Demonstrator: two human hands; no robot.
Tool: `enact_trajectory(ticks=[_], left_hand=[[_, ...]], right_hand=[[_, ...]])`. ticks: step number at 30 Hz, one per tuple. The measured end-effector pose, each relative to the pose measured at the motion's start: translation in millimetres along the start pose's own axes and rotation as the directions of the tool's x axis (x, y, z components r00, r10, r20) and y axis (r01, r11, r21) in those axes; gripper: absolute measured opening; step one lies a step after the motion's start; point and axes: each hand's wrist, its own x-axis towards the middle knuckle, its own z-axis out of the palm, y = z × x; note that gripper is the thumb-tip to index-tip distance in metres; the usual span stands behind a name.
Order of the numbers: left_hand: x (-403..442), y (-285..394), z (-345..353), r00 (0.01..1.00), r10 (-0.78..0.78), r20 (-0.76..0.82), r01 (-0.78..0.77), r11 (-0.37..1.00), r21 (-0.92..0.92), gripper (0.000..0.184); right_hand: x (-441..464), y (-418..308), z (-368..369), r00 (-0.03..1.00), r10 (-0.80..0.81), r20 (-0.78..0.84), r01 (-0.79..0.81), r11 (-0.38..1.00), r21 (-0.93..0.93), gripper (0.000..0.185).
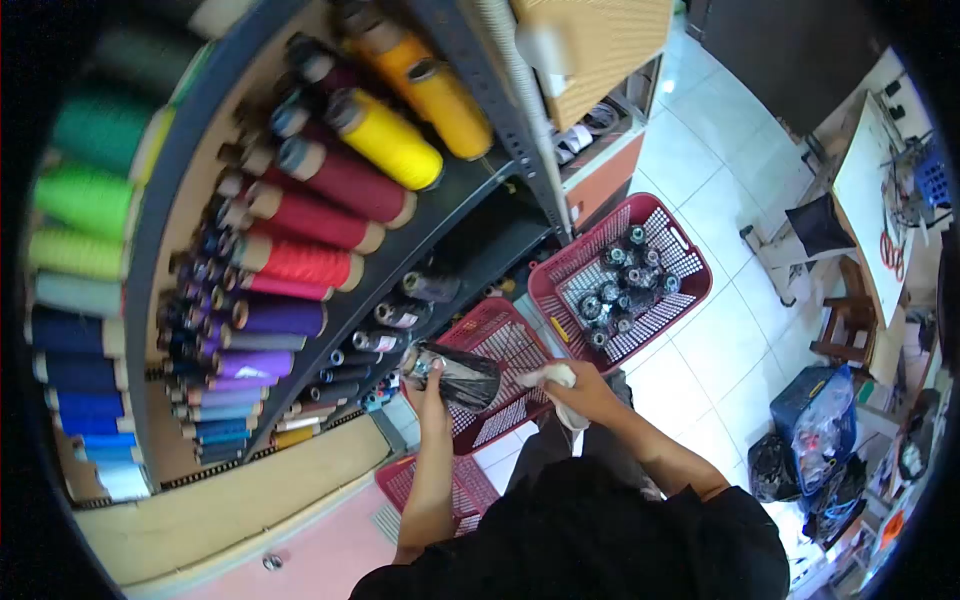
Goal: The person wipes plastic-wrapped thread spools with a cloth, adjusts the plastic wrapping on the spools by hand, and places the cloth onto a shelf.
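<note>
My left hand (pixel 432 388) is wrapped round one end of a dark thread cone (pixel 468 380), which seems covered in clear plastic and lies tilted in front of my body. Closed on a crumpled white cloth (pixel 552 376), my right hand (pixel 592 396) is a little to the right of the cone, not touching it. Beneath both hands is a red plastic basket (pixel 533 338), partly hidden by the cone and my arms. Farther ahead, a second red basket (pixel 695 262) holds several dark wrapped cones (pixel 622 292).
On my left, a metal shelf (pixel 190 150) carries rows of coloured thread cones (pixel 335 180), with dark ones (pixel 402 313) on its lower level. A third red basket (pixel 400 482) sits near my left arm. At right stand a white-topped table (pixel 872 190), a wooden stool (pixel 848 325) and a blue bin (pixel 800 395).
</note>
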Motion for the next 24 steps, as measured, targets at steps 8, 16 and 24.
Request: enact_trajectory(ticks=[8,16,24], left_hand=[[113,-65,88,0.986,0.168,0.019,-0.169,0.971,0.169,0.067],[211,-123,136,0.888,0.442,0.124,-0.436,0.726,0.532,0.08],[317,-135,133,0.853,0.519,0.054,-0.472,0.724,0.503,0.086]], right_hand=[[124,104,-51,0.929,-0.136,-0.345,0.079,0.982,-0.173,0.039],[295,152,-77,0.945,-0.31,-0.107,-0.007,0.308,-0.951,0.086],[225,172,-76,0.899,-0.437,-0.014,0.201,0.443,-0.874,0.069]])
